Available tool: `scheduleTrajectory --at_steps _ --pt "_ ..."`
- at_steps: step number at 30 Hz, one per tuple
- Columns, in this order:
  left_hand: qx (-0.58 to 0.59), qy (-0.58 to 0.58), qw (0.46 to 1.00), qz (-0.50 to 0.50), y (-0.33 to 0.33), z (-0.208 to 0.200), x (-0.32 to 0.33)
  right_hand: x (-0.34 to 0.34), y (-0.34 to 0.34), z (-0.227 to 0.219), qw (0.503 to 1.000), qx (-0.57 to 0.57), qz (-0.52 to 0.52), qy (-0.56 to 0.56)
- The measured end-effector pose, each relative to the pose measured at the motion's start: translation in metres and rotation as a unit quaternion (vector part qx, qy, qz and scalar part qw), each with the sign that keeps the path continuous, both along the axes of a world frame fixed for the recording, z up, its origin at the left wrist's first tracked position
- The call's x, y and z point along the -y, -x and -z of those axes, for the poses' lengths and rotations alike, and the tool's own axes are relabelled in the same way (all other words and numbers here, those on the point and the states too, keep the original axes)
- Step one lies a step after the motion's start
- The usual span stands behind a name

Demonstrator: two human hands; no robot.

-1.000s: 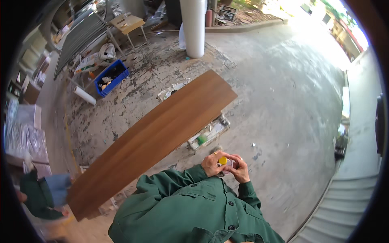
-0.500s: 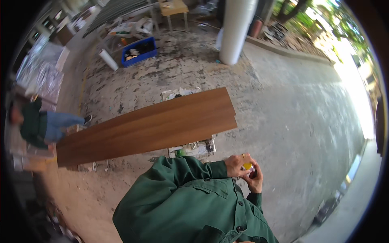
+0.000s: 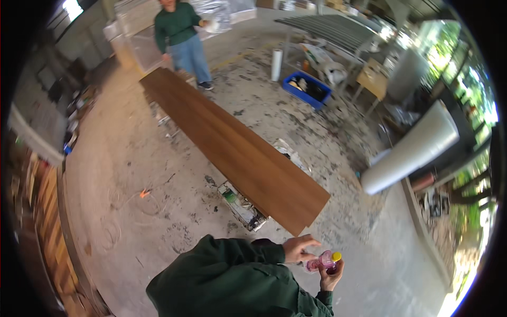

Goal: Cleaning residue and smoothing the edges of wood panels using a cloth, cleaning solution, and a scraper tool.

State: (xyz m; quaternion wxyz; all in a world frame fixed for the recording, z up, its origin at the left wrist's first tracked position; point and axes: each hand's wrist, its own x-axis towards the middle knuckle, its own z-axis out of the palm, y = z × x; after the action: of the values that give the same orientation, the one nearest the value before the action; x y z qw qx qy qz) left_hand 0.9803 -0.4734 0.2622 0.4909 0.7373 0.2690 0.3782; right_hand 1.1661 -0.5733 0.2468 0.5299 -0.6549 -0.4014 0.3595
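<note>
In my right hand (image 3: pixel 331 276) is a small clear plastic bottle (image 3: pixel 318 262) with pink-purple colouring and a yellow cap (image 3: pixel 336 256). The thumb and fingers wrap it near the capped end. Beside the bottle's other side is my left hand (image 3: pixel 299 249), its fingers stretched out and apart; whether a fingertip touches the bottle I cannot tell. Just beyond my hands lies the near end of a long brown wood-grain board (image 3: pixel 237 153), raised off the floor on low, paint-stained supports (image 3: pixel 242 207).
A person (image 3: pixel 182 39) in a green top stands by the board's far end. Farther right are a blue bin (image 3: pixel 307 90), a white roll (image 3: pixel 276 65), a slatted metal rack (image 3: pixel 330 29), a small wooden table (image 3: pixel 372 79) and a large wrapped column (image 3: pixel 412 148). An orange item (image 3: pixel 144 194) lies on the floor.
My view has turned left, so the board now runs away from me. My hands have moved apart; the left has come off the yellow cap and the bottle now shows more fully.
</note>
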Motion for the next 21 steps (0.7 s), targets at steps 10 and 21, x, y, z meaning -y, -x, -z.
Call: scheduleTrajectory --at_steps 10,21 --pt "-0.146 0.297 0.895 -0.300 0.065 0.177 -0.037 -0.190 -0.041 0.024 0.990 0.040 -0.117 -0.068" --pt "-0.339 0.506 0.734 -0.301 0.006 0.279 -0.020 -0.447 -0.007 0.078 0.953 0.141 -0.246 -0.102"
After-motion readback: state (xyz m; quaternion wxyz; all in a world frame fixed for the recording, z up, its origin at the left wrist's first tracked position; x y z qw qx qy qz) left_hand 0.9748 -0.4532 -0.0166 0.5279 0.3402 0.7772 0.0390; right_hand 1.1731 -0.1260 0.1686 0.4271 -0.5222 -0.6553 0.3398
